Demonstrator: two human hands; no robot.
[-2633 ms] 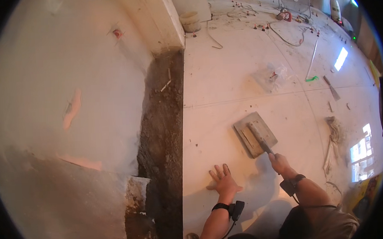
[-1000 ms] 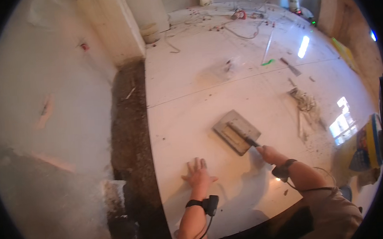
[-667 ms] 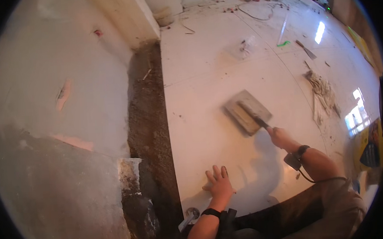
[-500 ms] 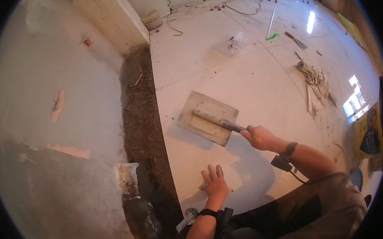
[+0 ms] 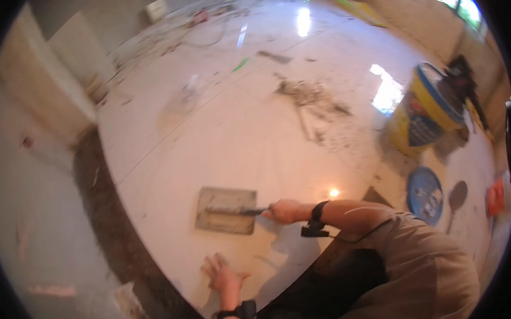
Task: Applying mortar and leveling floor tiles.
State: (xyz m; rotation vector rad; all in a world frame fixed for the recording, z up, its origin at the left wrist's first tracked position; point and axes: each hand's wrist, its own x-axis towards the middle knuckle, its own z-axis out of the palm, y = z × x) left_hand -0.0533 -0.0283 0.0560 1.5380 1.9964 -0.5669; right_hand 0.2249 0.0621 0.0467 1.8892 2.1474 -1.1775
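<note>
My right hand (image 5: 283,212) is closed round the dark handle end of a rectangular float (image 5: 226,225), a flat board with a long grip along its back. The float is over a pale, glossy floor tile (image 5: 165,204); whether its whole face touches the tile I cannot tell. Nearer to me, my left hand (image 5: 222,275) rests on the same tile with its fingers spread, holding nothing. Motion blurs the picture somewhat.
A dark bare strip (image 5: 114,219) runs between tile and left wall. At right stand a yellow bucket (image 5: 411,122), a blue lid (image 5: 424,195) and a trowel (image 5: 457,196). Crumpled cloth (image 5: 307,93), a scraper (image 5: 274,57) and clear plastic (image 5: 185,94) lie farther off.
My view has swung to the right, bringing the bucket and blue lid into full sight. The float, still in my right hand, appears flatter and closer to the tile; my left hand remains spread.
</note>
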